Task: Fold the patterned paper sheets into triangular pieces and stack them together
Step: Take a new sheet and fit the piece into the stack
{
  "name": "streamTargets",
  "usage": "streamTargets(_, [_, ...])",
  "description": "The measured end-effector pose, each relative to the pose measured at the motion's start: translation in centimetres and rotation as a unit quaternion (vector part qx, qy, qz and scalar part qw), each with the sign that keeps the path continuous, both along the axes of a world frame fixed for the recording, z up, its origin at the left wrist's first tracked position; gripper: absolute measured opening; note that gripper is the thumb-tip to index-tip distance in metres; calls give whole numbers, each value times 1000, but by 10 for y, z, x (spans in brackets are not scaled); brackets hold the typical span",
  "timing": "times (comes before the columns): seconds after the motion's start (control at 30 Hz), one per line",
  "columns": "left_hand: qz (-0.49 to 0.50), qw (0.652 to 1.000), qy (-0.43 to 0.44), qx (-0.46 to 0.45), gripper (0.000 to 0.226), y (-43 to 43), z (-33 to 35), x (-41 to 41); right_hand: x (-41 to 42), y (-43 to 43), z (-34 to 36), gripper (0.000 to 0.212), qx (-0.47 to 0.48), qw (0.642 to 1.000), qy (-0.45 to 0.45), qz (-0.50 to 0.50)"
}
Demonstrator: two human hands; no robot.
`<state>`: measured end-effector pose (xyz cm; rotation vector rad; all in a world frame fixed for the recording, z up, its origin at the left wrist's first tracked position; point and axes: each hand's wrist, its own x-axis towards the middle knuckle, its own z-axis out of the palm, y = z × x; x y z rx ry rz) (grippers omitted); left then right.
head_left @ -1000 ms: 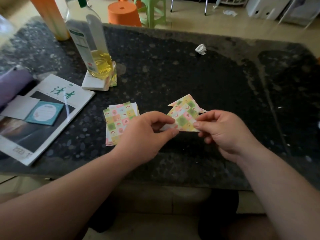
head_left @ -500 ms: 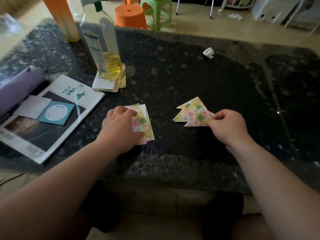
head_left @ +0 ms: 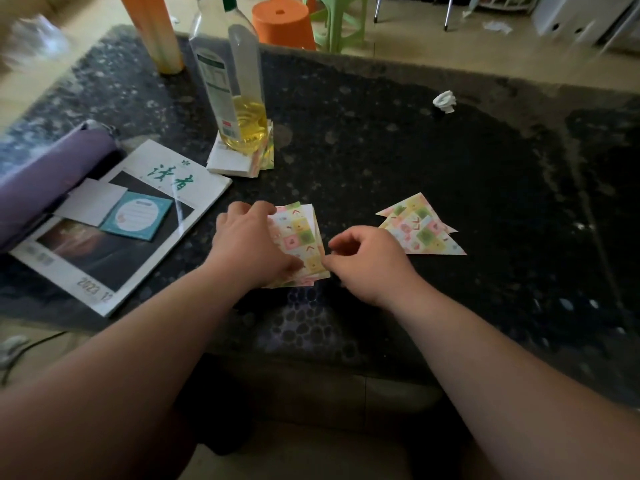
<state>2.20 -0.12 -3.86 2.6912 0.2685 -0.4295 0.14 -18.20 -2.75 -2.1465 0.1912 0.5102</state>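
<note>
Now, my left hand (head_left: 251,245): it lies flat on the pile of flat sheets (head_left: 301,237), pressing the left side down. It is not pinching anything.
My right hand (head_left: 369,261): fingers curled, thumb and finger tips right at the pile's right edge. I think they are nipping the top sheet's corner, but I cannot tell for sure.
Where the pile is: on the dark table (head_left: 415,150), straight in front of me, between my two hands. Its long side runs away from me.
Which hand is nearer: both touch the pile, but the right one is at the free edge, so it should lift the sheet.
Folded triangles (head_left: 420,226): stacked on the table, just to the right of my right hand, not touching it.
Next job, I guess: peel one sheet off and fold it.
</note>
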Motion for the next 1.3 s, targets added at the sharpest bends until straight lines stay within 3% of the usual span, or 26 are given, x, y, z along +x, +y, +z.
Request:
streamTargets(0.13, [9, 1000, -4, -7, 99, 4, -3, 3, 8, 15, -4, 35, 101, 991, 45, -80])
streamTargets(0.53, [56, 995, -14, -80, 103, 22, -9, 14, 15, 19, -7, 35, 108, 988, 66, -88])
streamTargets(0.83, [91, 988, -22, -125, 93, 17, -8, 14, 12, 22, -16, 28, 121, 987, 39, -103])
streamTargets(1.0, [78, 988, -52, -120, 73, 10, -2, 10, 9, 25, -14, 33, 101, 991, 21, -85])
streamTargets(1.17, [90, 974, -104, -180, 62, 7, 27, 7, 7, 22, -11, 40, 131, 987, 28, -85])
streamTargets(1.3, [80, 952, -168, -241, 11, 6, 61, -4, 6, 1, 8, 37, 135, 986, -15, -101])
